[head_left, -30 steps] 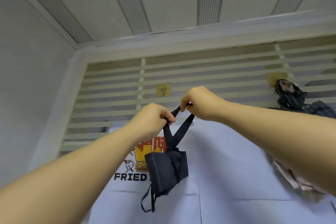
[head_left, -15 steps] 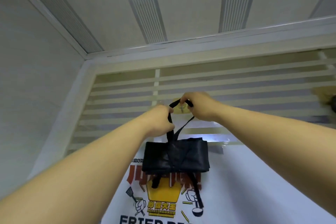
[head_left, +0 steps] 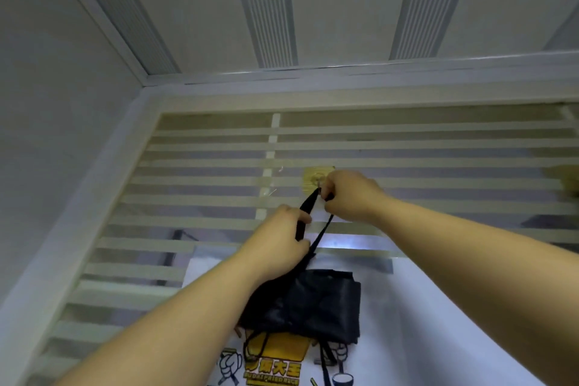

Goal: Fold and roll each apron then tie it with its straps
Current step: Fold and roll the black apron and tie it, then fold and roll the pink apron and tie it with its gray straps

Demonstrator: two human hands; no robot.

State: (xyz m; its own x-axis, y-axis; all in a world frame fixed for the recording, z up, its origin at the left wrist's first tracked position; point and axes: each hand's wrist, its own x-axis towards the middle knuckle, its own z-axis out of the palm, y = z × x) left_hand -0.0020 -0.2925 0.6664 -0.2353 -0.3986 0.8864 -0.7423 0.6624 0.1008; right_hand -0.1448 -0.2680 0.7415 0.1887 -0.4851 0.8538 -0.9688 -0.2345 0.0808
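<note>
Strap [head_left: 305, 213] tauter, perhaps on hook [head_left: 317, 180]; black bundle [head_left: 313, 304]

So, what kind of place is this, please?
Probably a staff corner of a small eatery: a poster with a cooking logo, a stick-on hook on a striped partition, and a rolled black apron held up by its strap.

Two arms of one person show, uncovered along their whole visible length. The left forearm [head_left: 175, 326] fills the lower left of the frame, broad near the camera and narrowing to the wrist. The right forearm [head_left: 476, 263] enters from the right edge and tapers likewise. The left hand [head_left: 275, 247] and right hand [head_left: 351, 194] are bare, with rounded knuckles. Blur hides finer detail such as nails.
</note>
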